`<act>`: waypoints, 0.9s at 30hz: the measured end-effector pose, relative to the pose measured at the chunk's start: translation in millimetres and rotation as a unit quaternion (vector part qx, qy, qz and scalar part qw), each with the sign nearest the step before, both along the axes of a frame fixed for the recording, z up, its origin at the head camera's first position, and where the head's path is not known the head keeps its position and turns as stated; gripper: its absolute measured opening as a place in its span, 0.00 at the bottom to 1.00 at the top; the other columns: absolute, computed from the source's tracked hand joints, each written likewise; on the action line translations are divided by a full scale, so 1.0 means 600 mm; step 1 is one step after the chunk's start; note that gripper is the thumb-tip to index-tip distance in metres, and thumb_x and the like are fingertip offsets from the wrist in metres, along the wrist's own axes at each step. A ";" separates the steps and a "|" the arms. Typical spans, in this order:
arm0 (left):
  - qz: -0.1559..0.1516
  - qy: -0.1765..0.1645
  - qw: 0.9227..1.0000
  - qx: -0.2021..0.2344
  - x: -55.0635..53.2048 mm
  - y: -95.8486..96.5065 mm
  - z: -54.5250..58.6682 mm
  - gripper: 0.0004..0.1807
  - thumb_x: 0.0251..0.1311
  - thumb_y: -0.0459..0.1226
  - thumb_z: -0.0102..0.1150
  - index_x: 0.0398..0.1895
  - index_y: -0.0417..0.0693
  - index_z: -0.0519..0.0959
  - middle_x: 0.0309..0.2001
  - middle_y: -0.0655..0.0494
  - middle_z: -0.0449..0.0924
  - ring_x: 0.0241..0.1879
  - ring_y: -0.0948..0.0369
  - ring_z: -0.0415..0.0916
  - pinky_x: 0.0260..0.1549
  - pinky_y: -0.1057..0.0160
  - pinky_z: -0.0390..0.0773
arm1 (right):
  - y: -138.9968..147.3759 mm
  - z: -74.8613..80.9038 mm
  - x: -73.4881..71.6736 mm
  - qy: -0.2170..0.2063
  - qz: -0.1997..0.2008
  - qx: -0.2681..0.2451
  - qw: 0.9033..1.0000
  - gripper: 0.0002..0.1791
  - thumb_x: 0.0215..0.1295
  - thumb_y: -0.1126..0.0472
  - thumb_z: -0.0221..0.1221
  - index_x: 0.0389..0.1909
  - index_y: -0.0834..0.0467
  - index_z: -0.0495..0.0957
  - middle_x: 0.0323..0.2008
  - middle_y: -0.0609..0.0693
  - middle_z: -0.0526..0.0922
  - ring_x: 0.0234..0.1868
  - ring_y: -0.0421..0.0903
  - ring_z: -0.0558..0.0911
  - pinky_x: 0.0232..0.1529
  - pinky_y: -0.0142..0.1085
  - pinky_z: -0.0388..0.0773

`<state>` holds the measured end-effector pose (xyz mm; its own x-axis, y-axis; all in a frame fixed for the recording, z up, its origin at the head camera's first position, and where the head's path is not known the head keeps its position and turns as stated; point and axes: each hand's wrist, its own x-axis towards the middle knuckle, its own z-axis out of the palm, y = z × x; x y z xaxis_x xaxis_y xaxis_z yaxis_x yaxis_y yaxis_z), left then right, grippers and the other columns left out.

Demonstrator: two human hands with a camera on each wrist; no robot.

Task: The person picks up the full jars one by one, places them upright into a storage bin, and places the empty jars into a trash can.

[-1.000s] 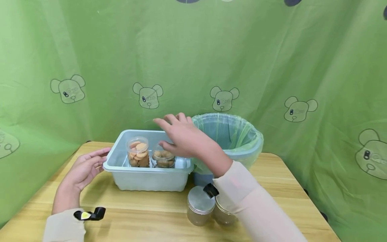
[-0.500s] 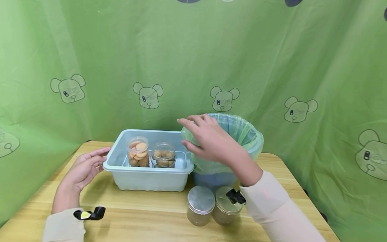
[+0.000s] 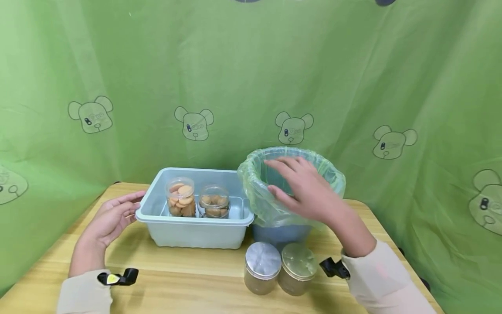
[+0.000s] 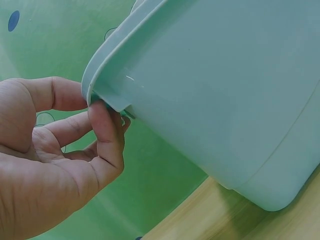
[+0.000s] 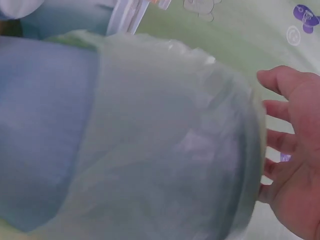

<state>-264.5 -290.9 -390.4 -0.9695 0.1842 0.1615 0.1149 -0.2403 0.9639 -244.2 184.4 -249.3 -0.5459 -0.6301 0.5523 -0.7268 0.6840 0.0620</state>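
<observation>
Seen from my remote station, the head view shows a pale blue basin (image 3: 196,235) left of centre in the frame, upright on a wood-grained surface (image 3: 188,279). At its left end the person's left hand (image 3: 111,220) holds the rim; in the left wrist view I observe the fingers bent and pinching the rim's edge, with the basin's smooth outer wall filling the upper right. Within the basin stand two clear jars: the left jar (image 3: 181,198) contains round tan pieces resembling biscuits, the right jar (image 3: 214,201) browner rounded ones. To the right of the basin, just beside it, stands a blue bin (image 3: 280,233) lined with a translucent green bag (image 3: 270,209) folded over its rim. The right hand (image 3: 303,187) appears in front of the bin's mouth, fingers spread, slightly bent and gripping nothing; my right wrist view places them at the rim, at the right of that frame, though I cannot tell whether the fingertips touch the bag. In the lower part of the head view, right of centre, I note a grey-lidded jar (image 3: 260,270) and, close at its right, a jar with a yellowish-green top (image 3: 296,272). A green cloth (image 3: 235,65) printed with outlined animal heads forms the background.
</observation>
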 end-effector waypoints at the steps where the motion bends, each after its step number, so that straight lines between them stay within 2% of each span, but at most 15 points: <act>1: 0.001 0.000 1.000 0.001 0.000 0.000 -0.001 0.19 0.74 0.26 0.49 0.58 0.50 0.83 0.55 0.63 0.84 0.48 0.64 0.81 0.44 0.65 0.81 | 0.006 -0.003 -0.001 0.008 0.005 -0.008 1.000 0.31 0.71 0.51 0.62 0.71 0.58 0.71 0.64 0.59 0.77 0.64 0.60 0.74 0.66 0.59 0.67; 6: 0.005 -0.003 1.000 0.001 0.001 0.001 -0.002 0.19 0.74 0.26 0.50 0.58 0.49 0.83 0.54 0.63 0.84 0.48 0.64 0.81 0.44 0.65 0.81 | 0.039 -0.022 -0.003 0.042 0.022 -0.054 0.997 0.28 0.67 0.56 0.64 0.66 0.61 0.75 0.59 0.60 0.80 0.60 0.60 0.76 0.63 0.59 0.69; 14: 0.009 -0.003 1.000 -0.004 0.000 -0.002 -0.002 0.18 0.74 0.27 0.50 0.62 0.45 0.80 0.55 0.62 0.83 0.49 0.64 0.82 0.45 0.66 0.81 | 0.082 -0.041 -0.004 0.073 0.021 -0.107 0.991 0.27 0.63 0.59 0.65 0.62 0.65 0.77 0.57 0.63 0.81 0.58 0.62 0.76 0.60 0.58 0.71; 20: 0.013 -0.010 1.000 -0.005 0.001 -0.004 -0.003 0.18 0.74 0.27 0.50 0.60 0.48 0.81 0.55 0.63 0.83 0.49 0.64 0.82 0.45 0.66 0.81 | 0.110 -0.062 -0.008 0.123 0.025 -0.184 0.975 0.23 0.64 0.57 0.59 0.55 0.67 0.81 0.51 0.62 0.84 0.51 0.61 0.78 0.57 0.45 0.71; 23: 0.017 -0.012 1.000 -0.009 0.001 -0.002 -0.001 0.18 0.74 0.27 0.51 0.61 0.46 0.80 0.55 0.63 0.83 0.48 0.63 0.82 0.45 0.65 0.81 | 0.125 -0.073 -0.010 0.137 0.011 -0.223 0.965 0.22 0.63 0.58 0.60 0.53 0.67 0.83 0.48 0.63 0.84 0.49 0.62 0.78 0.57 0.36 0.68; 27: 0.016 -0.012 1.000 -0.008 0.001 0.001 0.001 0.18 0.74 0.27 0.51 0.61 0.46 0.81 0.55 0.62 0.83 0.48 0.63 0.81 0.45 0.65 0.81 | 0.145 -0.087 -0.013 0.136 -0.015 -0.256 0.957 0.20 0.60 0.62 0.62 0.52 0.67 0.83 0.48 0.63 0.84 0.47 0.60 0.77 0.54 0.28 0.65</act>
